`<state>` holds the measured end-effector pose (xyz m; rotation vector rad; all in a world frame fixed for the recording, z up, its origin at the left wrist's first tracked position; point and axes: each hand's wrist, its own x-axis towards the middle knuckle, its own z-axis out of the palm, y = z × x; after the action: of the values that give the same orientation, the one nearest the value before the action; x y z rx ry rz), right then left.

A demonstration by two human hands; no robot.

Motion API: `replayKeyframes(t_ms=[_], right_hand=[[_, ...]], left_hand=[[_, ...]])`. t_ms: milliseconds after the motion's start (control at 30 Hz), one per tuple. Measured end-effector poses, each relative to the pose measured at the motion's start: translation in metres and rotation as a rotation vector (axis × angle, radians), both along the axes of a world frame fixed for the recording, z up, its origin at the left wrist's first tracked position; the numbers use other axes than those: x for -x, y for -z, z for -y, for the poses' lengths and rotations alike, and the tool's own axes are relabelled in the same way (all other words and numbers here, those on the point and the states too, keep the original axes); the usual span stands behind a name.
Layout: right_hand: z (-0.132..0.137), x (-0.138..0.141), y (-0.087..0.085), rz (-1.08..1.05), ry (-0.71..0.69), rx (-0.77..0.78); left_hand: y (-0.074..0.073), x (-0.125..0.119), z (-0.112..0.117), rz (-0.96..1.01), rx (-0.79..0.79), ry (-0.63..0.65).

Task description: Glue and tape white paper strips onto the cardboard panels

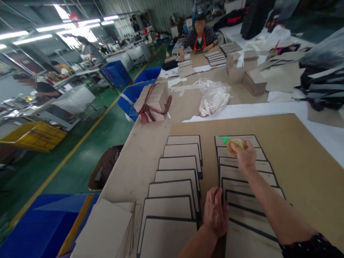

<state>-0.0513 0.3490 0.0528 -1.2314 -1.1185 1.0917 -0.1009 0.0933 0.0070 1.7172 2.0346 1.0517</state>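
Note:
My right hand is wrapped round a yellowish squeeze bottle with a thin green nozzle. The nozzle tip points left, over the far end of the right row of beige panels. These dark-edged panels overlap like steps. At that row's left edge lies my left hand, its fingers laid along the panel edges and holding nothing I can see. Left of it runs a second row of overlapping panels, also with dark borders on their far and right sides.
A brown board lies under the panels. Loose beige sheets are stacked at the near left. Farther off are a tied bundle of boards and a clear plastic bag. A co-worker sits at the table's far end.

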Motion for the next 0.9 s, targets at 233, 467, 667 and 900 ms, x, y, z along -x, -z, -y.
replayKeyframes(t_ms=[233, 467, 667, 900], right_hand=[[0.077, 0.023, -0.055, -0.24, 0.049, 0.093], [0.246, -0.016, -0.066, 0.032, -0.088, 0.177], [0.367, -0.051, -0.054, 0.312, -0.106, 0.269], [0.387, -0.053, -0.044, 0.577, -0.324, -0.067]], left_hand=[[-0.065, 0.009, 0.028, 0.231, -0.112, 0.065], [-0.085, 0.076, 0.2, 0.121, 0.038, 0.053], [-0.052, 0.118, 0.286, -0.163, 0.439, -0.096], [-0.065, 0.135, 0.278, -0.199, 0.656, 0.013]])
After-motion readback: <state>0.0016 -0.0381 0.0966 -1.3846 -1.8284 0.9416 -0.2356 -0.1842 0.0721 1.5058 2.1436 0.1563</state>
